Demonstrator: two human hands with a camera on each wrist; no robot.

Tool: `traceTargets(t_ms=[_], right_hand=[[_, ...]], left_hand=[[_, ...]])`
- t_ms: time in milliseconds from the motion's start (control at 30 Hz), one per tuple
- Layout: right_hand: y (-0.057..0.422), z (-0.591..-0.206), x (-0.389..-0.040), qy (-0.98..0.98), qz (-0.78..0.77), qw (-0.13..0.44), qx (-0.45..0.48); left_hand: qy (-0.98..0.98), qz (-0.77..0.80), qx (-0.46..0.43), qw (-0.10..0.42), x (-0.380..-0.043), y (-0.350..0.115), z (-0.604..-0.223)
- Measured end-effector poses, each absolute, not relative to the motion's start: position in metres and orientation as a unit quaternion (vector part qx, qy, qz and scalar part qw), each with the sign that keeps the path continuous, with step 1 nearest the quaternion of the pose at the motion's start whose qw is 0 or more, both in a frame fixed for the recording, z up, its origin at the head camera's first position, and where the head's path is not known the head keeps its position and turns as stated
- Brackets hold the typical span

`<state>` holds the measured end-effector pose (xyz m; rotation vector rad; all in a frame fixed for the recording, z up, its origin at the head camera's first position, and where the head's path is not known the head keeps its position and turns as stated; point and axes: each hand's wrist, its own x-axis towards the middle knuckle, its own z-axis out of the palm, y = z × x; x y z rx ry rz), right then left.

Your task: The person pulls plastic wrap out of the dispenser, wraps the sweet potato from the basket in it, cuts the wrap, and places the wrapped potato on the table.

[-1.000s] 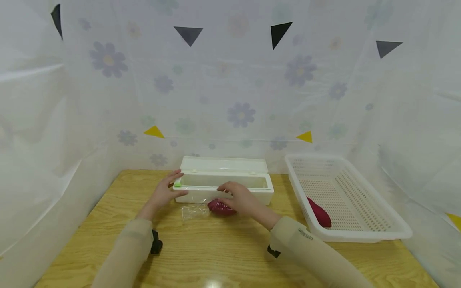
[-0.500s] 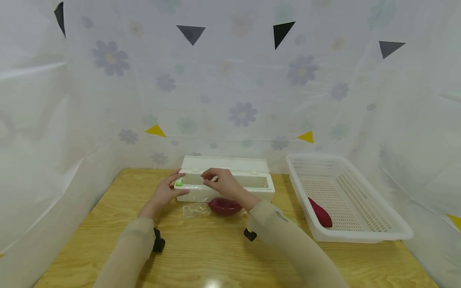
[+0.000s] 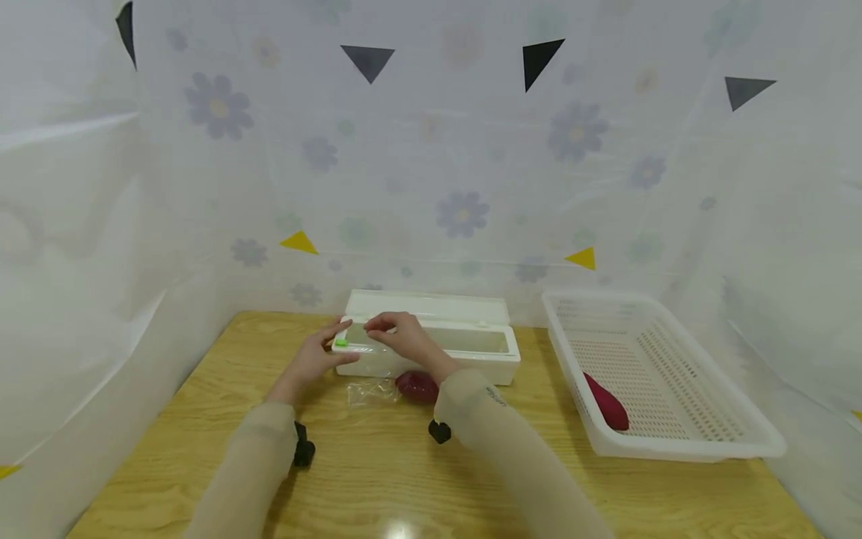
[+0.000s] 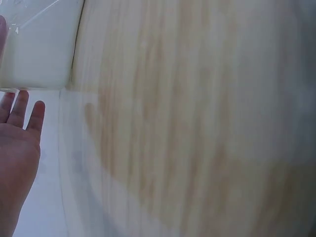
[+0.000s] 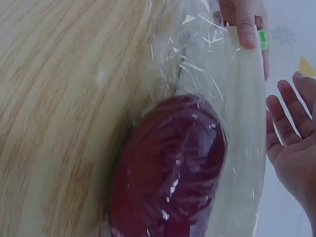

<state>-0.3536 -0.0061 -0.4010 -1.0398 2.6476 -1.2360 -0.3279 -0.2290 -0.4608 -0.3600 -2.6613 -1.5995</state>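
A long white cling film dispenser [image 3: 494, 369] stands on the table with its lid raised. My left hand [image 3: 315, 358] grips its left end, thumb on the front and fingers behind, beside a small green slider [image 3: 341, 343]. Clear cling film [image 3: 372, 391] spreads over the tabletop before the box. In that film lies a smooth dark red vegetable [image 5: 173, 158], longish and rounded, close along the dispenser's front. My right hand [image 3: 404, 337] hovers over the dispenser's opening, fingers loosely bent and nothing seen in them; its forearm partly hides the vegetable in the head view.
To the right, a white perforated plastic basket [image 3: 687, 449] holds another dark red vegetable [image 3: 608, 404]. Behind the wooden table [image 3: 377, 486] hangs a flower-patterned white sheet [image 3: 465, 150], and plain white sheeting covers both sides.
My right hand has moved from beside the dark red vegetable up and left, over the dispenser's opening towards the green slider. My left hand keeps its grip on the dispenser's end.
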Motion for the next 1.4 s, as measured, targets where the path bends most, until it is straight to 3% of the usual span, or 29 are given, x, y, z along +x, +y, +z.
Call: traceTargets(t_ms=[967, 1400], right_hand=[[-0.046, -0.413, -0.361, 0.859, -0.393, 0.082, -0.316], [-0.05, -0.414, -0.362, 0.854, -0.399, 0.076, -0.325]], left_hand=[[-0.838, -0.535, -0.108, -0.006, -0.318, -0.228, -0.46], [-0.832, -0.543, -0.118, -0.01, -0.321, -0.228, -0.46]])
